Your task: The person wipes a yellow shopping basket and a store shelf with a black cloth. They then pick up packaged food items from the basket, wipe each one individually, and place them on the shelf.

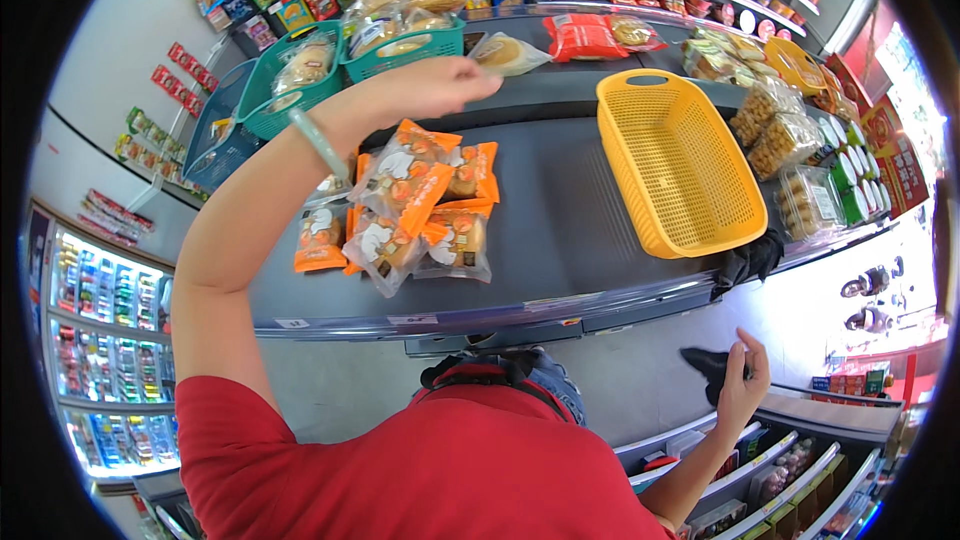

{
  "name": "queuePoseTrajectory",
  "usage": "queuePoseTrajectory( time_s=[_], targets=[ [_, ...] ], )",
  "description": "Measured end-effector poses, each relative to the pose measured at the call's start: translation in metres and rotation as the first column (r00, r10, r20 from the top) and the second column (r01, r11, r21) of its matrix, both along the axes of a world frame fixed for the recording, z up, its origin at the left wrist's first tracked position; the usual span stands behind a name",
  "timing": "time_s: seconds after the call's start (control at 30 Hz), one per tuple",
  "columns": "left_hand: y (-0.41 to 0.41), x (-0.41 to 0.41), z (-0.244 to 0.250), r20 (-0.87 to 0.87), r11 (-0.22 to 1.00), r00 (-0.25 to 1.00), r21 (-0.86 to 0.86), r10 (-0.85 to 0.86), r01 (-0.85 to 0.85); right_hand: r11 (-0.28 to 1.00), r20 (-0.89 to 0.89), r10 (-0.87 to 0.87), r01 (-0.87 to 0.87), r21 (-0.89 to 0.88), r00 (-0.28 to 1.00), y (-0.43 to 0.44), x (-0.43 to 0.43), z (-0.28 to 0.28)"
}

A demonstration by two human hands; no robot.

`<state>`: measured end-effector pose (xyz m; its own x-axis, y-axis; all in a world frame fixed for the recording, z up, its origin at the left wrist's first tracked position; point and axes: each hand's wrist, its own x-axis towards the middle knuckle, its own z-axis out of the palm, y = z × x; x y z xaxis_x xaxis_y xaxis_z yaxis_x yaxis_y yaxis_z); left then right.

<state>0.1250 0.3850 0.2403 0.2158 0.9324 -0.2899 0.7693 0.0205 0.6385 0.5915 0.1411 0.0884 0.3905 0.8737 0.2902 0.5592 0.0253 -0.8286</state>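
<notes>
My left hand point(442, 88), with a pale green bangle on its wrist, is stretched over the dark display shelf point(547, 187). It is slightly blurred, its fingers curled just below a clear-wrapped bun point(510, 54); whether they touch is unclear. Under that forearm lies a pile of pastries in orange and clear wrappers point(405, 180). A yellow plastic basket point(675, 157) stands on the shelf to the right, with nothing in it. Low on the right, away from the shelf, my right hand point(744, 375) pinches a black cloth-like item point(705, 367) that hangs to its left.
Green baskets point(405, 45) of wrapped bread and a blue basket point(217, 127) stand at the back left. Packaged snacks point(772, 127) and lidded tubs point(855, 172) fill the right end. Black fabric point(750, 262) hangs by the yellow basket. Behind me on the right is a stocked shelf unit point(765, 480).
</notes>
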Motion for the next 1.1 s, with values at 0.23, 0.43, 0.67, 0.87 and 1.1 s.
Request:
queuePoseTrajectory(
  time_s=[0.23,0.43,0.67,0.87,1.1],
  targets=[
    [-0.036,-0.082,-0.015,-0.383,0.977,0.898,-0.078,-0.215,0.200,0.984,0.313,0.109,-0.147,0.099,0.943,0.059,-0.042,0.043],
    [-0.057,-0.087,-0.018,-0.309,0.949,0.900,-0.022,-0.306,0.315,0.988,0.471,0.149,-0.152,-0.031,0.869,0.079,-0.069,0.057],
    [-0.055,-0.062,0.019,-0.277,0.976,0.948,0.108,-0.156,0.192,0.969,0.420,0.194,-0.240,0.060,0.887,0.085,-0.081,0.060],
    [0.001,0.041,0.043,0.191,0.948,0.950,0.254,-0.245,0.194,0.965,0.393,0.197,-0.248,0.081,0.898,0.085,-0.078,0.057],
    [0.061,0.186,-0.016,0.080,0.866,0.891,0.289,-0.446,0.408,0.955,0.430,0.203,-0.274,0.110,0.880,0.087,-0.081,0.061]
  ],
)
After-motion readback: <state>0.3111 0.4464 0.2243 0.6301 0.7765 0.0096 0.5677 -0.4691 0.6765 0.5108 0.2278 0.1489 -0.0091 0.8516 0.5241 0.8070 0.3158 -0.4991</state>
